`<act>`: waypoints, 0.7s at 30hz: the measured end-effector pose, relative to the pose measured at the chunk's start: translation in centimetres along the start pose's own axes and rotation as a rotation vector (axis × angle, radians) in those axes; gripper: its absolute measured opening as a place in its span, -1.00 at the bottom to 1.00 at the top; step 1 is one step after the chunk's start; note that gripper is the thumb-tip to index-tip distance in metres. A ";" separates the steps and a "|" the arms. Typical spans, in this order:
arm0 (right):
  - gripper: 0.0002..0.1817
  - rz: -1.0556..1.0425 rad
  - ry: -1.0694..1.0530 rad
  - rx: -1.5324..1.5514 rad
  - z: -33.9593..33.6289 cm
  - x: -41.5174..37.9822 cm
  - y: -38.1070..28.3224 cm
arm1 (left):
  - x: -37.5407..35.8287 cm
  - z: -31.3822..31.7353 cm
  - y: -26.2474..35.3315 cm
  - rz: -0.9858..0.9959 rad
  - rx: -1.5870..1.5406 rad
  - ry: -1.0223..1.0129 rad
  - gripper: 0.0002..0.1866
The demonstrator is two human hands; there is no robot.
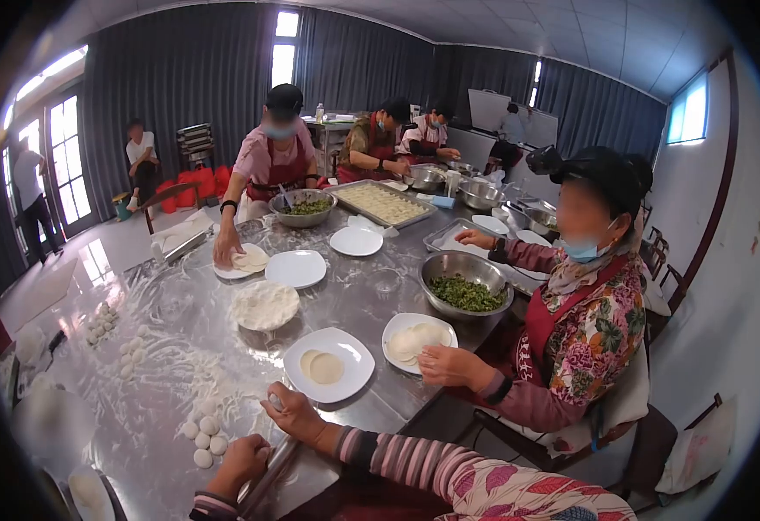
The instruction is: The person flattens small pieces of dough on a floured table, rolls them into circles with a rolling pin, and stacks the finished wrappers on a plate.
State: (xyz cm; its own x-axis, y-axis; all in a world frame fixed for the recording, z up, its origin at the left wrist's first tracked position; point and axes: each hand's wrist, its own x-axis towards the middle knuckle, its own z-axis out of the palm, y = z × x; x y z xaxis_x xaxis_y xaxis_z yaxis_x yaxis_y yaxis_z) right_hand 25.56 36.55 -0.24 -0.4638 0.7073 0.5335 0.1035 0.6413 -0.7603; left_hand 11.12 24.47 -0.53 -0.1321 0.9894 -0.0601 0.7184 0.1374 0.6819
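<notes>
My right hand (pixel 297 415) is closed above the steel table, and a small greyish rounded end (pixel 274 401) shows at its thumb. I cannot tell what the whole thing is. Lower and to the left, my left hand (pixel 243 460) has its fingers curled in, with their inner side hidden. A shiny rod-like strip (pixel 267 476) runs between the two hands. Small white dough pieces (pixel 204 441) lie beside my left hand. Just beyond my right hand stands a square white plate (pixel 358 354) with thin round dough wrappers (pixel 322 367) on it.
A dish of flour (pixel 264 306) and another white plate (pixel 296 270) stand farther up the floury table (pixel 158 382). At right, a person (pixel 580 321) touches a plate of wrappers (pixel 415 340) near a bowl of chopped greens (pixel 465 293). Opposite, another person (pixel 276 156) handles wrappers.
</notes>
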 end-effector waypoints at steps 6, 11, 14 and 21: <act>-0.75 0.015 0.044 -0.039 -3.9 -4.4 -1.1 | -1.8 -0.7 0.1 -0.176 -0.159 -0.076 -0.81; -0.76 -0.182 0.057 -0.123 -0.2 -0.4 0.1 | -1.2 -0.8 1.3 -0.119 -0.003 -0.027 -0.79; -0.74 0.133 -0.106 -0.005 -0.5 -0.2 -0.2 | -0.2 -0.6 0.3 -0.093 -0.039 -0.065 -0.77; -0.73 0.072 0.028 0.000 -4.0 -5.1 -0.7 | -2.4 -1.7 2.2 -0.169 -0.047 -0.119 -0.76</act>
State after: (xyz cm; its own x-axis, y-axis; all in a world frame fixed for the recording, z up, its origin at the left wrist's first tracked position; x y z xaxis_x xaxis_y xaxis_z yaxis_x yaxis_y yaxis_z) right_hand 31.33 33.69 -0.90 -0.4303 0.7597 0.4876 0.1356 0.5884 -0.7971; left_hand 11.84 22.34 2.38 -0.1646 0.9513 -0.2607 0.6601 0.3027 0.6875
